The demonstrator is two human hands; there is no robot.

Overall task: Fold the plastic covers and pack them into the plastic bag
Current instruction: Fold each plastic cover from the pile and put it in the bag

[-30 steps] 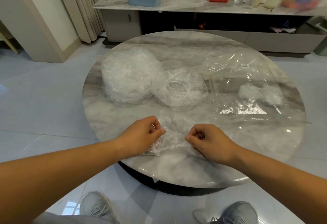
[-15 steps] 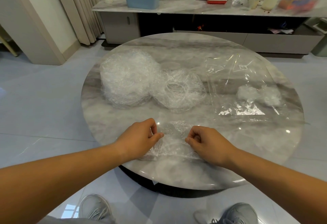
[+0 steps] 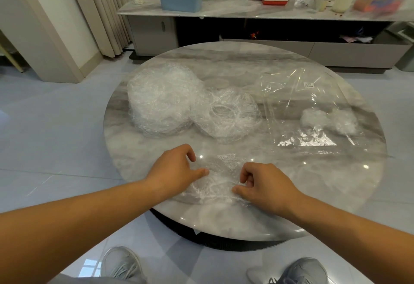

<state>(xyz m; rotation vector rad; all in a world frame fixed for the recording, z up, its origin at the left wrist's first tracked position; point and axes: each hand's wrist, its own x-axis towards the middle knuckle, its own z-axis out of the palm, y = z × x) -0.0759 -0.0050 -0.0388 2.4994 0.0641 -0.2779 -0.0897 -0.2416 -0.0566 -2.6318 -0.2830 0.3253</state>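
While a person is standing over the round marble table, a stack of crinkled clear covers is sitting on its left part. The left hand is hovering low at the near edge, its fingers curling inward and its thumb lying stretched onto the left side of the cover. This cover is lying flattened on the table between both hands, near the front rim. I cannot tell whether the left fingers are actually pinching the film. Behind it, just right of the stack and touching it, a loose cover is lying open with its elastic ring facing up. The right hand is resting on the cover's right side, knuckles up and fingers curling under, its thumb tip touching the film. Whether it is gripping a fold cannot be told either. Farther right, well apart from the hands, the bag is lying flat, with two white bundles of folded covers sitting inside it.
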